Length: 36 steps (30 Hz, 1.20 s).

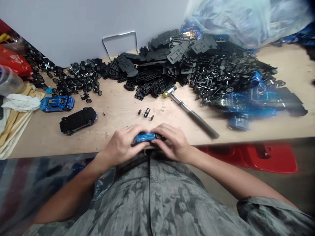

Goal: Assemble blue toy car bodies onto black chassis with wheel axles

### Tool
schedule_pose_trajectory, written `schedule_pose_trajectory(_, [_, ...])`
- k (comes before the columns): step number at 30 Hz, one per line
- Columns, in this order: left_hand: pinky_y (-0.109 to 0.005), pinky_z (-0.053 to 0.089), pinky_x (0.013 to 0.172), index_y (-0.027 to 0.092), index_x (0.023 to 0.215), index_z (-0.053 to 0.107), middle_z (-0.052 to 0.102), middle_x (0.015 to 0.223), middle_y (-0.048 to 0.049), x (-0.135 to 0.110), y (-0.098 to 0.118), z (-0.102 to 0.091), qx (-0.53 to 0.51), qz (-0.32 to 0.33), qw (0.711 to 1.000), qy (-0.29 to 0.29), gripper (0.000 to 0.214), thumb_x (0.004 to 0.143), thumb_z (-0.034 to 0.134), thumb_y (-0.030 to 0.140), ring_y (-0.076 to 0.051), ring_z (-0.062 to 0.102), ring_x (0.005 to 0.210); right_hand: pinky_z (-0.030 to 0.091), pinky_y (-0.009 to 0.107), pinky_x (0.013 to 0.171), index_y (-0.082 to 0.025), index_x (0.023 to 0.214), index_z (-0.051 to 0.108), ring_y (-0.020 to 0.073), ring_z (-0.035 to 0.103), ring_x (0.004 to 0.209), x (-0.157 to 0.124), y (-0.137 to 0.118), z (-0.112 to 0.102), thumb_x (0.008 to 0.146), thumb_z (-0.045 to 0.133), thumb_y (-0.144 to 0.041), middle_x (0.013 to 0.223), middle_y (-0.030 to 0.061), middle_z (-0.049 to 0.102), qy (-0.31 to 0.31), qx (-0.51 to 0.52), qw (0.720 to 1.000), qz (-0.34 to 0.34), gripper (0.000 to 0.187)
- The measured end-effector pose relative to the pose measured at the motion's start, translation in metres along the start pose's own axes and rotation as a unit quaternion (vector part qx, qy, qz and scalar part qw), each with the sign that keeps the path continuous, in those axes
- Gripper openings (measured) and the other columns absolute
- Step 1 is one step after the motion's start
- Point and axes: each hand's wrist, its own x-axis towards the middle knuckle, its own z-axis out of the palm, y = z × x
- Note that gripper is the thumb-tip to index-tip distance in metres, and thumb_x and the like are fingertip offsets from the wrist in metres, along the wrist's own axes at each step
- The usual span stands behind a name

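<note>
The blue toy car [145, 137] is low in the middle of the frame, right by the front edge of the desk [118, 108]. The left hand [130, 141] grips its left end and the right hand [168, 139] grips its right end. The fingers are wrapped around it, so only the blue middle and a bit of the wheels show. I can't tell if the car is touching the desk or is held a little above it.

The biggest worry is a drop. If the fingers slip, the car could fall off the edge, because there is hardly any wood under it there. If the hands squeeze too hard, the wheels could bend, since the fingers are close to them.

Just above the hands sits a small wheel part [147, 113]. A quick push forward could bump it and make it roll. The tiny dark bit [103, 114] left of it could be brushed away and lost, because it is so small.

The hammer [190, 113], right of the middle, has its handle end near the front edge. A swing of the right arm could knock it down. At the top, the black plates [177, 52] are heaped messily, so pulling one out could make others slide onto the wheels [221, 72] beside them.
</note>
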Motion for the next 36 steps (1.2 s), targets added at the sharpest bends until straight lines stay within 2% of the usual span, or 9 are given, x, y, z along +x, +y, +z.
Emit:
schedule_pose_trajectory(4, [-0.034,0.060,0.089,0.018,0.134,0.061,0.075,0.122,-0.0129,0.006,0.011,-0.017,0.089,0.048,0.992,-0.071,0.038,0.098,0.063,0.026,-0.026,0.075,0.107,0.061,0.032,0.076,-0.014,0.119,0.067,0.0193,0.071,0.084,0.005,-0.006,-0.003,0.096,0.069,-0.020,0.095,0.0100,0.074,0.018,0.048,0.999,-0.001,0.024])
schedule_pose_trajectory(9, [-0.027,0.059,0.085,0.016,0.124,0.066,0.077,0.108,-0.0107,-0.002,0.014,-0.016,0.053,0.028,0.998,-0.021,0.031,0.096,0.069,0.028,-0.021,0.076,0.094,0.062,0.033,0.090,-0.016,0.133,0.064,0.0207,0.074,0.103,-0.005,-0.015,-0.022,0.091,0.077,-0.033,0.120,0.0129,0.075,-0.018,0.130,0.983,0.128,0.046])
schedule_pose_trajectory(14, [-0.026,0.059,0.086,0.017,0.121,0.068,0.078,0.107,-0.0099,-0.008,0.018,-0.011,0.018,0.040,0.999,0.005,0.030,0.093,0.072,0.027,-0.020,0.076,0.094,0.059,0.028,0.080,-0.016,0.114,0.072,0.0162,0.072,0.086,-0.010,-0.023,-0.035,0.095,0.072,-0.029,0.099,0.0072,0.077,-0.022,0.123,0.984,0.130,0.023])
schedule_pose_trajectory(20, [-0.025,0.058,0.084,0.017,0.118,0.068,0.078,0.102,-0.0091,-0.010,0.023,-0.002,-0.014,0.036,0.999,0.011,0.028,0.092,0.073,0.024,-0.020,0.075,0.091,0.053,0.025,0.070,-0.015,0.098,0.068,0.0138,0.066,0.074,-0.013,-0.035,-0.028,0.097,0.064,-0.020,0.085,0.0049,0.071,0.027,0.082,0.990,0.107,0.007])
schedule_pose_trajectory(23, [-0.026,0.057,0.087,0.017,0.119,0.068,0.078,0.106,-0.0085,-0.012,0.022,0.002,-0.033,-0.019,0.999,0.002,0.028,0.093,0.070,0.025,-0.020,0.074,0.095,0.052,0.024,0.067,-0.015,0.094,0.068,0.0139,0.066,0.072,-0.013,-0.029,-0.018,0.096,0.063,-0.022,0.081,0.0040,0.071,0.051,0.082,0.987,0.126,0.008])
schedule_pose_trajectory(26, [-0.028,0.057,0.084,0.018,0.117,0.071,0.079,0.104,-0.0063,-0.006,0.017,0.001,-0.074,-0.148,0.985,-0.041,0.030,0.094,0.068,0.038,-0.021,0.074,0.093,0.052,0.023,0.062,-0.015,0.094,0.069,0.0134,0.067,0.069,-0.008,-0.014,-0.013,0.098,0.061,-0.025,0.079,0.0024,0.073,0.002,0.086,0.979,0.187,0.014])
schedule_pose_trajectory(29, [-0.029,0.055,0.078,0.016,0.108,0.071,0.077,0.101,-0.0062,0.009,0.007,-0.003,-0.122,-0.253,0.954,-0.103,0.040,0.091,0.066,0.052,-0.022,0.071,0.091,0.052,0.025,0.065,-0.015,0.099,0.071,0.0146,0.066,0.070,-0.004,0.002,-0.026,0.102,0.056,-0.029,0.082,0.0039,0.074,-0.070,-0.037,0.978,0.196,0.020])
schedule_pose_trajectory(33, [-0.028,0.050,0.069,0.017,0.112,0.063,0.074,0.098,-0.0062,0.033,-0.005,-0.019,-0.137,-0.308,0.925,-0.176,0.052,0.084,0.069,0.060,-0.021,0.068,0.083,0.047,0.042,0.080,-0.005,0.104,0.069,0.0299,0.060,0.096,-0.010,0.019,-0.066,0.104,0.048,-0.028,0.103,0.0233,0.069,-0.030,-0.216,0.953,0.213,0.030])
schedule_pose_trajectory(36, [-0.028,0.045,0.066,0.020,0.117,0.059,0.072,0.088,-0.0037,0.047,-0.007,-0.031,-0.064,-0.308,0.913,-0.259,0.051,0.083,0.068,0.058,-0.019,0.063,0.074,0.042,0.043,0.077,-0.004,0.098,0.067,0.0342,0.056,0.099,-0.020,0.028,-0.084,0.100,0.042,-0.015,0.100,0.0252,0.066,-0.103,-0.471,0.842,0.243,0.028])
